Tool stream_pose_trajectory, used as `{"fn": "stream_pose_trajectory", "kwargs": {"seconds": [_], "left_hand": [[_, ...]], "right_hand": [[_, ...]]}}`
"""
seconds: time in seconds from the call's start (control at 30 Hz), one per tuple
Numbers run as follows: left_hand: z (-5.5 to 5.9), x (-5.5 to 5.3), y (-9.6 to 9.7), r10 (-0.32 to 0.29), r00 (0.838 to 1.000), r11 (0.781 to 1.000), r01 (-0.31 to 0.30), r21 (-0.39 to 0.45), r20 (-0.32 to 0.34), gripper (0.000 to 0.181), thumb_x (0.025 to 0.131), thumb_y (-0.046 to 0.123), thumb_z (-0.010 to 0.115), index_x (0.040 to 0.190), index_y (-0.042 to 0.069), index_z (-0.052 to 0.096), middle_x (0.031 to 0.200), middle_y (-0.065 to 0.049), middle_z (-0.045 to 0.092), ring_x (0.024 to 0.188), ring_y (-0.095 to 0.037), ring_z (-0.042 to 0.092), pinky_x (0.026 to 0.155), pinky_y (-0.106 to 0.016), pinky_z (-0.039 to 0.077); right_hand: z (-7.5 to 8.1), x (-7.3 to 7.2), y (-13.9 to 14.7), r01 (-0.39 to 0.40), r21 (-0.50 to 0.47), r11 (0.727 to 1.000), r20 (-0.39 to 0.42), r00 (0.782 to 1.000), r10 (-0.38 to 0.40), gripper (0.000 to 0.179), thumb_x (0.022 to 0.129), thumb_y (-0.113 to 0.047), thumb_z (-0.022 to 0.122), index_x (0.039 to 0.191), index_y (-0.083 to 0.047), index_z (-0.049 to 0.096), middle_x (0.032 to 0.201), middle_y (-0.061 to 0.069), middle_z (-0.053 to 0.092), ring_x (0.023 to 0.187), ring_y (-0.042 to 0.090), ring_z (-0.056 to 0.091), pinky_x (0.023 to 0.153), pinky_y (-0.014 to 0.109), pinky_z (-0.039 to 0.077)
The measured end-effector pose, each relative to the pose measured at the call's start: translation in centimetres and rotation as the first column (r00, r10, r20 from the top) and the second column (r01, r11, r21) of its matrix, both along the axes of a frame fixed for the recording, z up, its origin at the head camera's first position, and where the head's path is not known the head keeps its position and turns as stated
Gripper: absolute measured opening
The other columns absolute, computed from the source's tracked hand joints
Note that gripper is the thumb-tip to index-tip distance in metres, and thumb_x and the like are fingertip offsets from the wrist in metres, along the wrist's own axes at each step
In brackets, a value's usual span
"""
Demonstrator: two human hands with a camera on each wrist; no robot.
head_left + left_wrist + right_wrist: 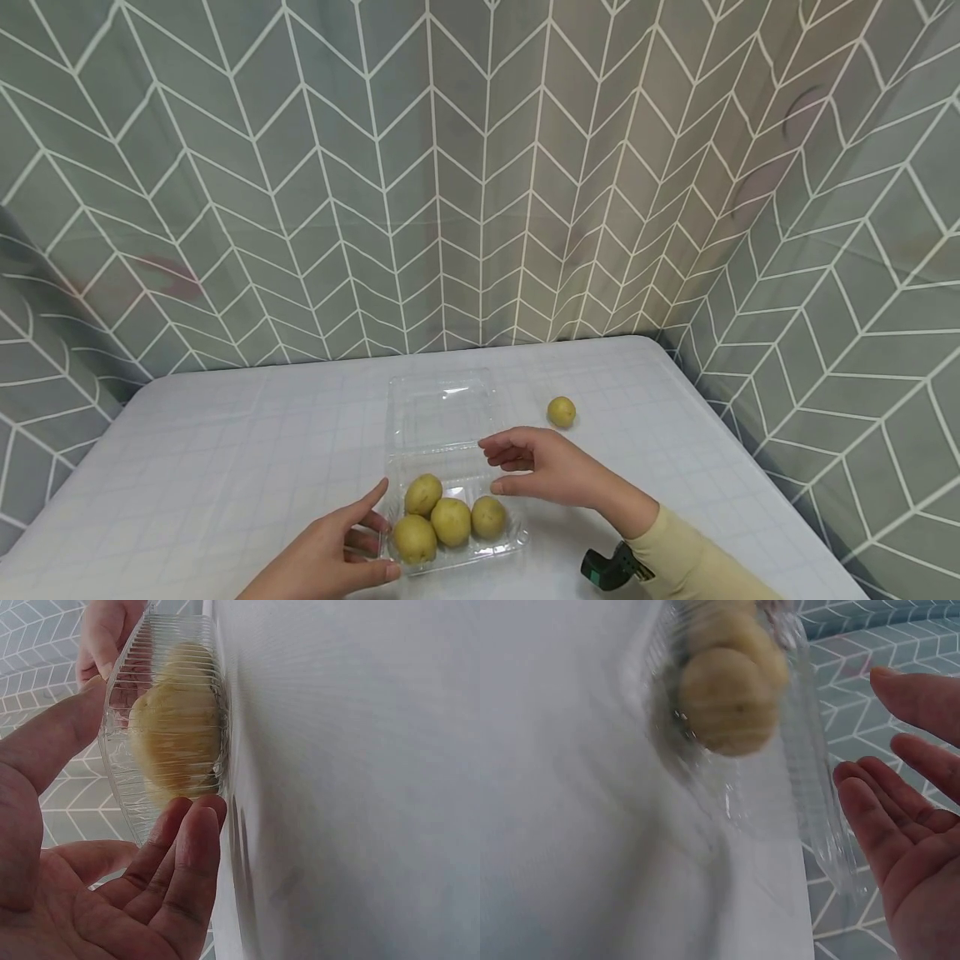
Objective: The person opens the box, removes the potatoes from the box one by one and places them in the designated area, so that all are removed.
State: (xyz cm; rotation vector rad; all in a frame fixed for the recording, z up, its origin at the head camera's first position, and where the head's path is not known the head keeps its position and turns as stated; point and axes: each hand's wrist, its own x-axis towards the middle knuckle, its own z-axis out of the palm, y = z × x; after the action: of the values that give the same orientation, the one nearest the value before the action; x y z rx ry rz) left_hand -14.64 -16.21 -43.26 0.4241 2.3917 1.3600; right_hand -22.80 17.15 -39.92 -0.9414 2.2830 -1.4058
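A clear plastic clamshell box [498, 543] lies on the table with its lid [442, 408] folded back. Several round yellow fruits [452, 522] sit inside; their exact kind is unclear. Against the box's left end rests my left hand [330, 546], thumb and fingers spread and touching the wall, as the left wrist view shows the ribbed plastic [124, 750] at the fingertips. My right hand [543, 467] hovers above the box's right part, fingers loosely extended, holding nothing. In the right wrist view its fingers [874, 825] are apart from the fruits.
One more yellow fruit [561, 412] lies on the white-covered table [240, 467], right of the lid and beyond my right hand. A patterned grey curtain [457, 183] hangs behind the table and along its sides. A black device [611, 568] is by the right sleeve.
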Motion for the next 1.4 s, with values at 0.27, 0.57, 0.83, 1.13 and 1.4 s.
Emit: {"fn": "stream_pose_trajectory", "kwargs": {"seconds": [0.27, 0.57, 0.83, 1.13, 1.4], "left_hand": [[-0.1, 0.0, -0.1, -0.001, 1.000, 1.000, 0.001, 0.003, 0.007, 0.096, 0.084, 0.033, 0.081, 0.156, 0.003, 0.025, 0.114, -0.002, 0.059, 0.097, -0.018, 0.062, 0.078, -0.025, 0.053], [0.0, 0.0, 0.0, -0.007, 1.000, 1.000, 0.007, 0.009, 0.004, 0.096, 0.084, 0.033, 0.080, 0.156, 0.002, 0.025, 0.114, -0.003, 0.059, 0.097, -0.018, 0.063, 0.078, -0.025, 0.053], [0.1, 0.0, 0.0, -0.003, 1.000, 1.000, 0.003, 0.006, 0.005, 0.096, 0.084, 0.033, 0.081, 0.156, 0.004, 0.025, 0.114, -0.003, 0.059, 0.097, -0.019, 0.062, 0.078, -0.026, 0.053], [0.1, 0.0, 0.1, 0.004, 1.000, 1.000, -0.004, -0.003, 0.018, 0.097, 0.083, 0.034, 0.081, 0.156, 0.003, 0.024, 0.114, -0.004, 0.060, 0.097, -0.020, 0.062, 0.079, -0.029, 0.054], [0.1, 0.0, 0.1, 0.007, 1.000, 1.000, -0.007, -0.012, 0.021, 0.097, 0.084, 0.034, 0.081, 0.156, 0.003, 0.025, 0.114, -0.004, 0.060, 0.097, -0.019, 0.062, 0.079, -0.032, 0.055]], "right_hand": [[-0.4, 0.1, -1.3, -0.083, 0.059, 0.995, -0.047, 0.995, 0.086, 0.046, 0.085, -0.012, 0.080, 0.127, -0.002, 0.063, 0.124, 0.012, 0.064, 0.111, 0.015, 0.062, 0.094, 0.031, 0.050], [0.3, 0.2, -1.9, -0.155, 0.333, 0.930, -0.231, 0.943, 0.239, 0.050, 0.085, -0.020, 0.080, 0.131, -0.008, 0.064, 0.119, -0.003, 0.065, 0.103, 0.007, 0.062, 0.089, 0.023, 0.049], [1.3, 0.2, -2.5, -0.159, 0.533, 0.831, -0.327, 0.867, 0.375, 0.047, 0.083, -0.018, 0.078, 0.128, -0.009, 0.067, 0.116, -0.005, 0.066, 0.103, 0.004, 0.060, 0.089, 0.020, 0.047], [1.4, 0.5, -3.2, -0.130, 0.634, 0.762, -0.391, 0.796, 0.461, 0.040, 0.077, -0.019, 0.083, 0.114, -0.012, 0.074, 0.101, -0.010, 0.066, 0.094, -0.002, 0.058, 0.084, 0.012, 0.044], [1.0, 0.4, -3.7, -0.092, 0.670, 0.737, -0.441, 0.749, 0.495, 0.025, 0.072, -0.015, 0.081, 0.073, -0.025, 0.059, 0.068, -0.017, 0.045, 0.063, 0.001, 0.039, 0.057, 0.013, 0.035]]}}
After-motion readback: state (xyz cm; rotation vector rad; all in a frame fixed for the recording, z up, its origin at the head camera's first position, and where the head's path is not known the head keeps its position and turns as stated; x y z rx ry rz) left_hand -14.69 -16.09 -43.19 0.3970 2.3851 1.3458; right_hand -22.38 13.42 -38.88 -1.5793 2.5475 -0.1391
